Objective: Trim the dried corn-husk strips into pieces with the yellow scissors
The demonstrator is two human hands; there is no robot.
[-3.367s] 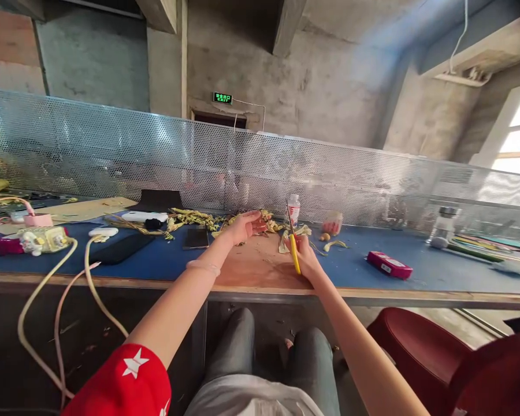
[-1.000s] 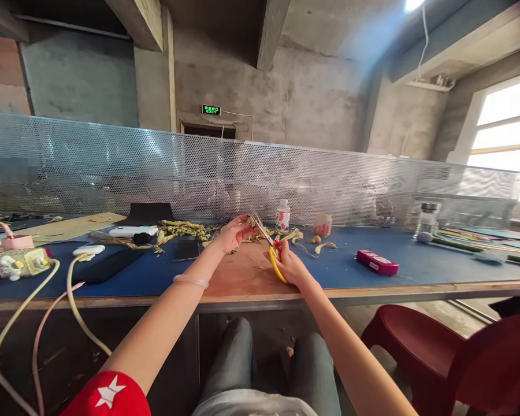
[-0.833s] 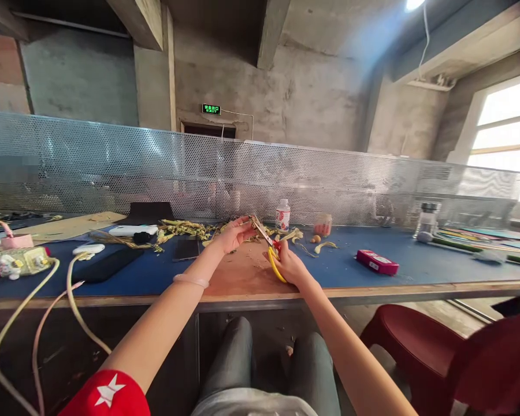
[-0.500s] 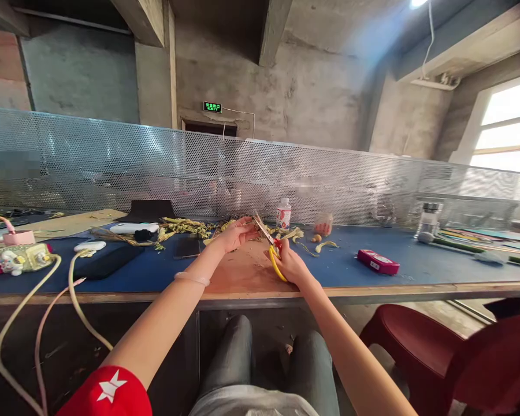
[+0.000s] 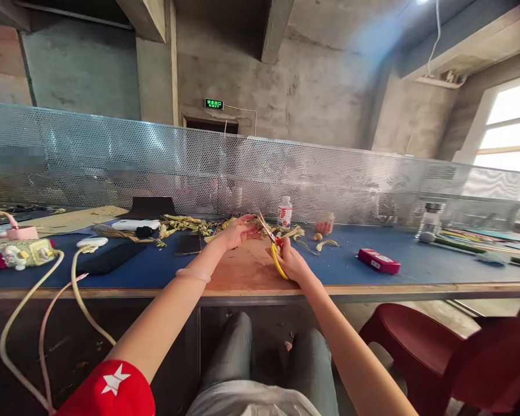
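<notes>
Left hand [image 5: 237,232] hovers above the surface [image 5: 156,267], fingertips drawn together on a leaf scrap [image 5: 253,229] too small to make out well. Just right of it, the scissors [image 5: 272,245] slant up and leftward, tips almost at that scrap. Right hand [image 5: 292,263], lower and nearer the surface's front edge, is wrapped round the yellow handles.

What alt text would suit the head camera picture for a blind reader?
A seated person's right hand holds yellow-handled scissors, blades toward the left hand, over a blue workbench strewn with dried leaf strips. A perforated metal screen stands behind.
</notes>
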